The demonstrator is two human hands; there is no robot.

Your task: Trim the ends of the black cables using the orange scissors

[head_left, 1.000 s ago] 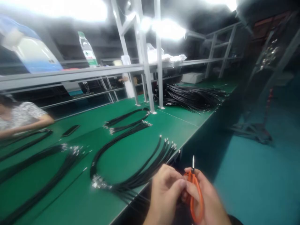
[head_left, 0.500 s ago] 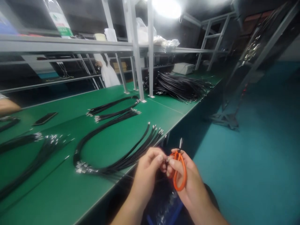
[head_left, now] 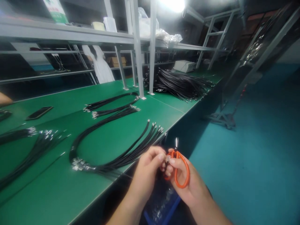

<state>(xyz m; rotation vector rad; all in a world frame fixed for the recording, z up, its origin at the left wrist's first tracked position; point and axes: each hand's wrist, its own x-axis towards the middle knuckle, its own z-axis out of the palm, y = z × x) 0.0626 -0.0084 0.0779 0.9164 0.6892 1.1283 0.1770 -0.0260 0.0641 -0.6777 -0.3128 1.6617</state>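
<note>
Orange-handled scissors (head_left: 182, 170) hang in my right hand (head_left: 185, 175), blades pointing up and away. Its thumb and fingers also pinch a small pale piece (head_left: 167, 158). My left hand (head_left: 151, 165) is closed at the same spot, its fingertips nearly touching the right ones; what it grips is too small to make out. Both hands are just off the table's front edge. Beside them on the green table (head_left: 117, 131) lies a curved bundle of black cables (head_left: 126, 156) with silvery ends.
Further black cables (head_left: 35, 159) and a phone (head_left: 39, 113) lie at the left, near another person's arm (head_left: 4, 99). A large cable pile (head_left: 178, 84) lies beyond the shelf posts (head_left: 138, 62). Below my hands is a blue bin (head_left: 173, 209) with small clear pieces.
The scissors have turned in my right hand, and their handles are spread wider. The pale piece shows more clearly between my fingers. The view has shifted slightly.
</note>
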